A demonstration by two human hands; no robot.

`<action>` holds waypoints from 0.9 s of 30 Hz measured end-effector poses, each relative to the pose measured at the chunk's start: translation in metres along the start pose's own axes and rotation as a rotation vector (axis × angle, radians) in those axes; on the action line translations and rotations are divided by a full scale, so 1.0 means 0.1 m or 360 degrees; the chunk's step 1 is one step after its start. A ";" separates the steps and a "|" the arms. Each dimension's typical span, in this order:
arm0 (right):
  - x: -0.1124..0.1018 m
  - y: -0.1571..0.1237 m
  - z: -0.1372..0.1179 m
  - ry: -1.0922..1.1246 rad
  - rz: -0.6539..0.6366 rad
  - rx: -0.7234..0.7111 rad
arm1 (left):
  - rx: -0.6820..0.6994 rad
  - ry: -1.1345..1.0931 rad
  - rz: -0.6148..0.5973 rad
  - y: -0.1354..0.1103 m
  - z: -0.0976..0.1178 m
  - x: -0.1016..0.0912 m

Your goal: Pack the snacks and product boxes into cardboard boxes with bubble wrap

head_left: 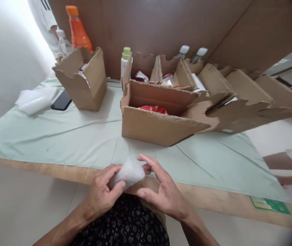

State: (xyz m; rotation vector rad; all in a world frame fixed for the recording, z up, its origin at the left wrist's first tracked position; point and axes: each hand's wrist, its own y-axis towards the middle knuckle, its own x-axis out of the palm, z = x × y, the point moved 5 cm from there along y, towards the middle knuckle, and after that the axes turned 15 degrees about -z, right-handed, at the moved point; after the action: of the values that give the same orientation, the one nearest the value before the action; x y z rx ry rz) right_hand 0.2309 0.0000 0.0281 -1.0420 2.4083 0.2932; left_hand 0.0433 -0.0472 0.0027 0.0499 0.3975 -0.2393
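Observation:
At the table's front edge, my left hand [106,188] grips a small bundle rolled in bubble wrap [129,173]. What lies inside the wrap cannot be made out. My right hand [161,186] is at the bundle's right end, thumb and fingers spread apart, with the fingertips close to the wrap. Beyond my hands stands a long open cardboard box [151,128] with a red packet [154,109] inside it.
A tall cardboard box [97,82], a black phone [61,100] and folded plastic wrap [34,99] are on the left. Behind stand an orange bottle [78,34], a green-capped bottle [124,60] and several more boxes [245,83]. Another person's legs [276,161] show at right.

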 end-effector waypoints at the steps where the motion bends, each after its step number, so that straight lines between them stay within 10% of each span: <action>1: -0.07 -0.03 -0.01 -0.0016 -0.0058 -0.0008 | 0.0088 0.0089 -0.0075 0.03 0.06 0.04; 9: -0.61 -0.14 -0.20 -0.0208 -0.0101 -0.0092 | 0.0671 0.0500 -0.0225 0.36 0.55 -0.07; 13: -1.37 -0.33 -0.47 -0.0383 0.0520 -0.0186 | 0.0830 0.1058 0.0363 0.73 0.91 -0.55; 17: -2.10 -0.24 -0.60 -0.0816 0.1232 -0.0149 | 0.0903 0.1238 0.0577 1.10 0.96 -0.62; 19: -2.26 0.05 -0.56 -0.1231 0.1109 -0.0039 | 0.0950 0.1140 0.0631 1.18 0.89 -0.56; 23: -2.19 0.74 -0.29 -0.1973 0.0209 0.0516 | 0.1118 0.1043 0.0754 1.17 0.80 -0.45; 27: -2.02 1.07 -0.20 -0.2121 -0.0440 0.0990 | 0.1135 0.1045 0.0754 1.18 0.79 -0.45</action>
State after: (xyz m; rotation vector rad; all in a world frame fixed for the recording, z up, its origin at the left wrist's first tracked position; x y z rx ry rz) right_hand 0.2639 0.1917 0.1506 -0.5411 1.0147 0.0621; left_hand 0.0616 0.0702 0.0934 0.9319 0.9193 0.1261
